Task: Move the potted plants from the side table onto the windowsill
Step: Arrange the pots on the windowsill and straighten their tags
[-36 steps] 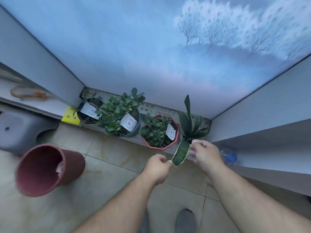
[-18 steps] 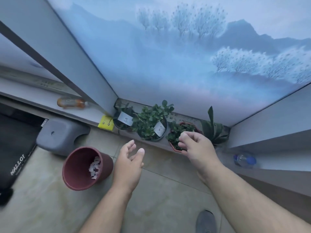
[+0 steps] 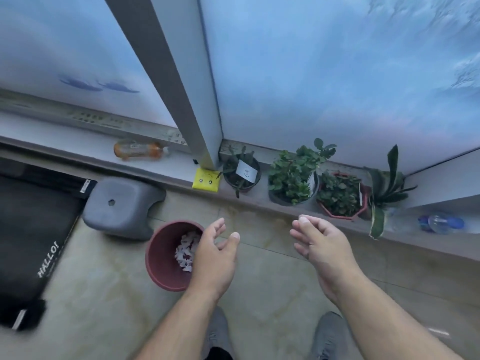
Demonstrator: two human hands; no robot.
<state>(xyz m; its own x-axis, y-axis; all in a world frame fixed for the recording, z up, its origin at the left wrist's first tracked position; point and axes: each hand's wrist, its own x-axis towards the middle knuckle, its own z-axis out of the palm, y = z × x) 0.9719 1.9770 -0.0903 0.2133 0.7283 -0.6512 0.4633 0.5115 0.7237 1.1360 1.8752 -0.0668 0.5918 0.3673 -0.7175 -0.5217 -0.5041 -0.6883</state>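
Four potted plants stand in a row on the windowsill [image 3: 259, 201] at centre right of the frame: a dark pot [image 3: 241, 172] with a white tag, a grey pot [image 3: 292, 180] of leafy green, a red octagonal pot [image 3: 342, 196], and a long-leaved plant [image 3: 384, 188] at the right end. Below them, at lower centre, the left hand [image 3: 214, 258] and right hand [image 3: 322, 245] hover empty over the tiled floor, fingers loosely spread, the left partly covering a maroon bin [image 3: 166, 255] holding white scraps
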